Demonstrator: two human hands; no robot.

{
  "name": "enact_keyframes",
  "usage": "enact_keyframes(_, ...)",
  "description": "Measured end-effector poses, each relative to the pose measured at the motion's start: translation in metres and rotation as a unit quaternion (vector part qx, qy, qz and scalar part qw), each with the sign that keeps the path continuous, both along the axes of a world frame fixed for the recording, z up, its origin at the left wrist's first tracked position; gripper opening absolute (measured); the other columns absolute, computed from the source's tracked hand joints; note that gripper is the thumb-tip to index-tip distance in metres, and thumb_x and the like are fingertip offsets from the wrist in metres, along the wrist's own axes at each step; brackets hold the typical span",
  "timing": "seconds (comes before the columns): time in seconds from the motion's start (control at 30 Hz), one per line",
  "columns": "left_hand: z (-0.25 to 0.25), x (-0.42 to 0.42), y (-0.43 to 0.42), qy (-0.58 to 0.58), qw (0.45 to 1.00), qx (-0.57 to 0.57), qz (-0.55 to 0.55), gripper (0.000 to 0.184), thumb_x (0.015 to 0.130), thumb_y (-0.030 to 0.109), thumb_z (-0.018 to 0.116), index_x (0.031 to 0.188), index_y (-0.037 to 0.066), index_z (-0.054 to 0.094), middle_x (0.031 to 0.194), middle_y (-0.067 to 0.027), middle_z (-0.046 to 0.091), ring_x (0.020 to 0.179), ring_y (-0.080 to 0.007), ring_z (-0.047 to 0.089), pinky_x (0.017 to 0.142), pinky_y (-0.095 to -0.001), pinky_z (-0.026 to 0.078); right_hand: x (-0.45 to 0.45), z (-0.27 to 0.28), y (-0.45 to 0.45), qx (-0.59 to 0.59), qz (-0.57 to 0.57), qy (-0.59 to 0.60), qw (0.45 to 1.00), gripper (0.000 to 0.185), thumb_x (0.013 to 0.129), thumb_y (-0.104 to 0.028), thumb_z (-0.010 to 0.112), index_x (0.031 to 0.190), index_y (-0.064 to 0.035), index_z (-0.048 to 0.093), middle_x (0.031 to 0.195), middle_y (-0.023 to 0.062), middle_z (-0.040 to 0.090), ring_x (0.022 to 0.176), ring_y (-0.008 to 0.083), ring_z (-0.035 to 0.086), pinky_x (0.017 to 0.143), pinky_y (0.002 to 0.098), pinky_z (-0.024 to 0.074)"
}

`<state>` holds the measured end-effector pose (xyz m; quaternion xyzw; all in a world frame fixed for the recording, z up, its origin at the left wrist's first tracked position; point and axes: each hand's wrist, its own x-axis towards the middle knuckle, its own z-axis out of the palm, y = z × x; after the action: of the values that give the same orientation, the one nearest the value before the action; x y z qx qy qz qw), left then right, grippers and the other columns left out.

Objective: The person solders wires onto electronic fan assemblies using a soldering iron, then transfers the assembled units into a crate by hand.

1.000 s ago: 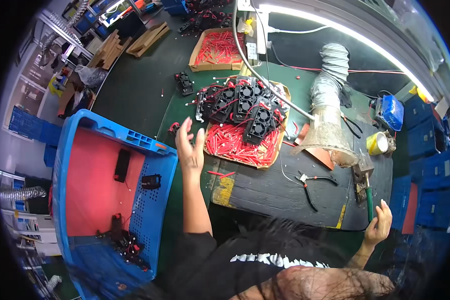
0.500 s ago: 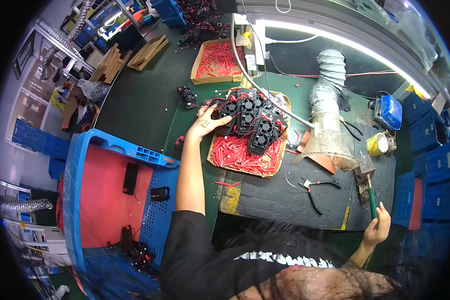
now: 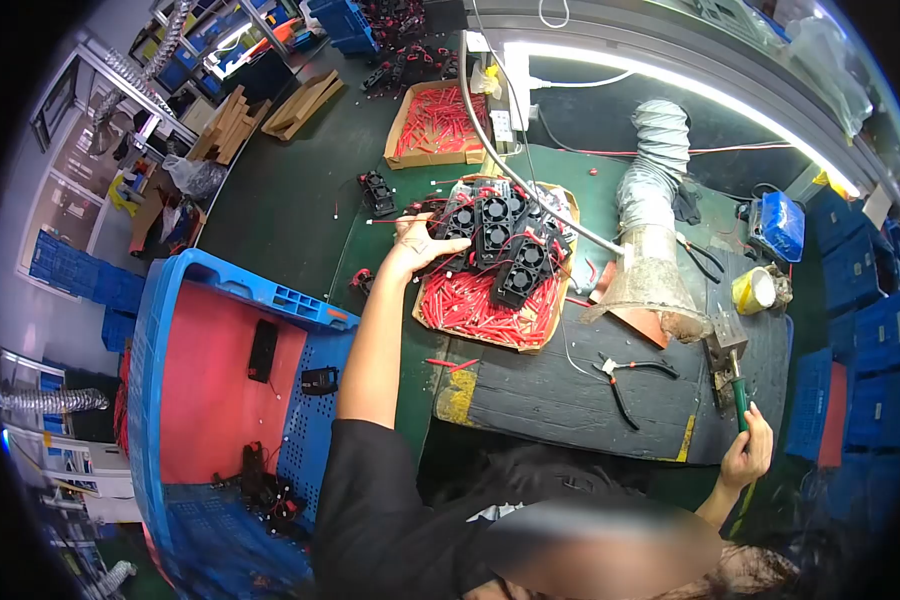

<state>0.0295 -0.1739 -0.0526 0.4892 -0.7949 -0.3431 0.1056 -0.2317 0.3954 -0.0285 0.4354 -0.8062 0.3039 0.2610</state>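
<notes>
My left hand [image 3: 415, 247] grips the leftmost black fan unit [image 3: 458, 222], with the thumb across its front and the fingers curled at its left edge. Several more twin-fan units [image 3: 497, 225] with red wires lie heaped beside it. They rest on a cardboard tray [image 3: 536, 349] of red sleeved pieces [image 3: 485, 311]. On the right, my right hand [image 3: 748, 452] is closed round the green handle of a soldering iron [image 3: 740, 400]. The iron's tip end meets a metal block stand [image 3: 727, 335].
A fume funnel [image 3: 652, 285] hangs over the mat, near pliers [image 3: 620, 385] and a yellow-white roll [image 3: 754, 290]. A blue crate [image 3: 155, 400] with several black parts stands at left. Behind is another box of red pieces [image 3: 435, 120]. A single fan unit [image 3: 377, 192] lies near the tray.
My left fingers have curled in at the fan's edge, and a red wire now sticks out to their left. My right hand and the soldering iron have shifted slightly left.
</notes>
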Motion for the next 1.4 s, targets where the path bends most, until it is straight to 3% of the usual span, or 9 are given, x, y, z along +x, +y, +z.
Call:
enact_keyframes(0.17, -0.006, 0.001, 0.010, 0.000, 0.997, -0.046, 0.056, 0.103, 0.048, 0.051, 0.092, 0.132, 0.005, 0.053, 0.142, -0.0181, 0.034, 0.133, -0.0316, 0.035, 0.113, -0.0404, 0.032, -0.004, -0.002, 0.002, -0.001, 0.006, -0.014, 1.000, 0.025, 0.084, 0.005, 0.048, 0.101, 0.0027, 0.067, 0.104, 0.0175, 0.069, 0.093, 0.0323, 0.066, 0.084, 0.0381, 0.0522)
enact_keyframes(0.43, 0.004, 0.008, -0.003, 0.090, 0.995, 0.026, 0.013, 0.089, 0.059, 0.043, 0.089, 0.131, 0.005, 0.054, 0.144, -0.0153, 0.035, 0.140, -0.0273, 0.029, 0.116, -0.0395, 0.026, -0.005, -0.006, 0.000, -0.009, -0.002, -0.023, 1.000, 0.027, 0.079, 0.010, 0.051, 0.099, 0.0040, 0.068, 0.101, 0.0181, 0.070, 0.091, 0.0322, 0.068, 0.082, 0.0381, 0.0533)
enact_keyframes(0.53, 0.025, 0.012, -0.005, 0.084, 0.984, 0.151, -0.034, 0.098, 0.060, 0.040, 0.088, 0.139, 0.001, 0.045, 0.153, -0.0168, 0.027, 0.143, -0.0267, 0.026, 0.116, -0.0390, 0.023, -0.004, -0.009, 0.000, -0.009, -0.005, -0.030, 1.000, 0.027, 0.078, 0.010, 0.051, 0.099, 0.0040, 0.068, 0.101, 0.0181, 0.070, 0.091, 0.0320, 0.068, 0.082, 0.0382, 0.0533)
enact_keyframes(0.67, 0.010, 0.008, 0.002, 0.054, 0.997, 0.022, -0.041, 0.098, 0.060, 0.035, 0.089, 0.140, 0.002, 0.044, 0.151, -0.0147, 0.031, 0.139, -0.0276, 0.033, 0.114, -0.0372, 0.026, -0.003, -0.009, -0.003, -0.014, -0.008, -0.028, 0.999, 0.027, 0.078, 0.010, 0.051, 0.098, 0.0040, 0.068, 0.100, 0.0178, 0.070, 0.090, 0.0321, 0.068, 0.082, 0.0383, 0.0533)
enact_keyframes(0.77, -0.006, 0.012, -0.003, 0.125, 0.989, 0.077, -0.029, 0.113, 0.053, 0.043, 0.090, 0.142, -0.003, 0.038, 0.151, -0.0178, 0.026, 0.139, -0.0289, 0.032, 0.113, -0.0374, 0.031, -0.004, -0.015, 0.000, -0.011, -0.005, -0.035, 0.999, 0.026, 0.080, 0.009, 0.050, 0.099, 0.0032, 0.068, 0.101, 0.0168, 0.070, 0.092, 0.0316, 0.067, 0.083, 0.0379, 0.0526)
enact_keyframes(0.9, 0.000, 0.010, -0.006, 0.081, 0.990, 0.109, -0.021, 0.098, 0.059, 0.030, 0.091, 0.137, -0.001, 0.039, 0.135, -0.0172, 0.048, 0.127, -0.0281, 0.046, 0.108, -0.0374, 0.033, -0.005, -0.016, -0.003, -0.006, 0.000, -0.040, 0.999, 0.026, 0.082, 0.008, 0.050, 0.100, 0.0022, 0.067, 0.102, 0.0160, 0.070, 0.093, 0.0308, 0.067, 0.084, 0.0373, 0.0520)
enact_keyframes(0.97, 0.025, 0.004, 0.004, 0.054, 0.984, 0.168, -0.013, 0.104, 0.059, 0.033, 0.091, 0.138, -0.001, 0.032, 0.130, -0.0197, 0.050, 0.123, -0.0295, 0.049, 0.106, -0.0378, 0.035, -0.004, -0.014, -0.005, -0.008, 0.000, -0.042, 0.999, 0.025, 0.082, 0.008, 0.050, 0.100, 0.0022, 0.067, 0.102, 0.0161, 0.070, 0.093, 0.0308, 0.067, 0.084, 0.0372, 0.0520)
enact_keyframes(1.23, 0.000, -0.003, 0.004, 0.034, 0.996, 0.081, 0.007, 0.107, 0.059, 0.036, 0.091, 0.137, -0.001, 0.028, 0.132, -0.0210, 0.045, 0.125, -0.0292, 0.045, 0.103, -0.0394, 0.039, -0.002, -0.020, -0.001, -0.012, -0.010, -0.048, 0.999, 0.025, 0.082, 0.007, 0.050, 0.099, 0.0021, 0.067, 0.101, 0.0160, 0.070, 0.092, 0.0309, 0.067, 0.084, 0.0369, 0.0519)
enact_keyframes(1.4, -0.007, 0.001, 0.022, 0.182, 0.981, -0.066, -0.013, 0.091, 0.060, 0.031, 0.091, 0.128, 0.010, 0.033, 0.127, -0.0180, 0.043, 0.120, -0.0300, 0.044, 0.104, -0.0415, 0.038, -0.004, -0.020, -0.001, -0.012, -0.015, -0.052, 0.998, 0.026, 0.081, 0.007, 0.050, 0.099, 0.0019, 0.067, 0.100, 0.0159, 0.070, 0.092, 0.0308, 0.067, 0.085, 0.0371, 0.0520)
